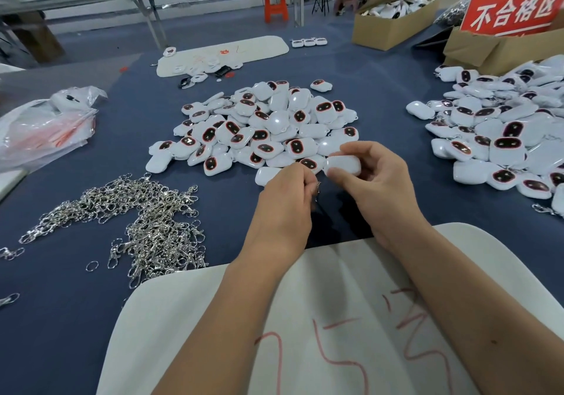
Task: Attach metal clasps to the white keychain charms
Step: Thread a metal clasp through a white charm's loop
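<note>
Mid-frame, right hand (370,170) fingers curled round a white charm (341,164), left hand (288,185) pinching a clasp (318,187) just beside it, close enough to hook on.

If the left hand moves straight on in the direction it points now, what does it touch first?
Most likely the white charm held by the right hand; the left hand, pinching a metal clasp, points at it. Depth is uncertain from one view.
</note>
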